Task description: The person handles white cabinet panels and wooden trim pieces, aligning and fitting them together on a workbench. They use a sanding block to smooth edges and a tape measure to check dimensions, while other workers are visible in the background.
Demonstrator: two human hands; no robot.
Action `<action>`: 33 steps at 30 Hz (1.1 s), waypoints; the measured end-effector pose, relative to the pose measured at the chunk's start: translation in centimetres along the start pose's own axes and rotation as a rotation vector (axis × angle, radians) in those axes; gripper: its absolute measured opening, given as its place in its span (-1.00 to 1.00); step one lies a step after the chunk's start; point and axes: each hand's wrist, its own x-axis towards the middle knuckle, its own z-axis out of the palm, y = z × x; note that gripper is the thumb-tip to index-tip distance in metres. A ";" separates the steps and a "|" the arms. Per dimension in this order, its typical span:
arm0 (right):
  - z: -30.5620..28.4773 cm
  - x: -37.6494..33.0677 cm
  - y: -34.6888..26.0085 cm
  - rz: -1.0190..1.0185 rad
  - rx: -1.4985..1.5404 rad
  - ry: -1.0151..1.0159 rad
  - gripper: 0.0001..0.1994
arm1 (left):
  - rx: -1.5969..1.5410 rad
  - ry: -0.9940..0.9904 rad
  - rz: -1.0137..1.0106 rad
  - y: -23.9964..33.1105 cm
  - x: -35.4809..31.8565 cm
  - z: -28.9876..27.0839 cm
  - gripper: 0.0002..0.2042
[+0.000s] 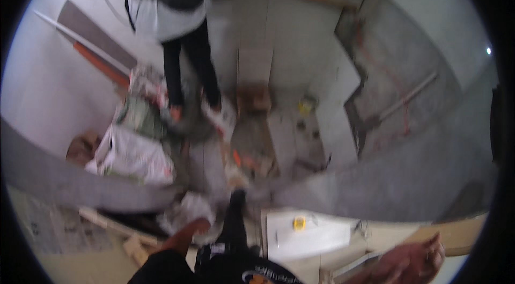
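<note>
At the lower right my right hand [421,260] reaches in, blurred, its fingers loosely bent and apart with nothing visible in them. Near it lies a large white tile or panel [311,241], on which sits a small yellow thing [299,223] shaped like a tape measure. My left hand [199,226] hangs low beside a crumpled pale plastic bag [186,211]. Its fingers are too smeared and foreshortened to read. My black-clad leg [234,222] stretches forward between the two hands.
Beyond a grey ledge [375,193], another person [188,48] stands near several sacks [134,155]. Farther right are a cardboard box [254,100], a yellow item [307,105] and a long bar [407,96] against bare grey wall. Wooden strips [118,227] lie at lower left.
</note>
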 end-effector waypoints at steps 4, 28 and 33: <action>11.5 -4.0 5.2 0.274 0.014 -0.109 -0.55 | 0.293 0.138 0.009 12.8 3.3 -8.0 -0.78; 31.9 -28.0 12.8 1.578 0.191 -0.845 -0.48 | 0.491 0.016 -0.235 26.4 -0.9 -29.8 -0.69; 32.8 -27.8 12.5 1.591 0.174 -0.867 -0.47 | 1.099 0.148 0.040 39.4 -3.5 -34.5 -0.70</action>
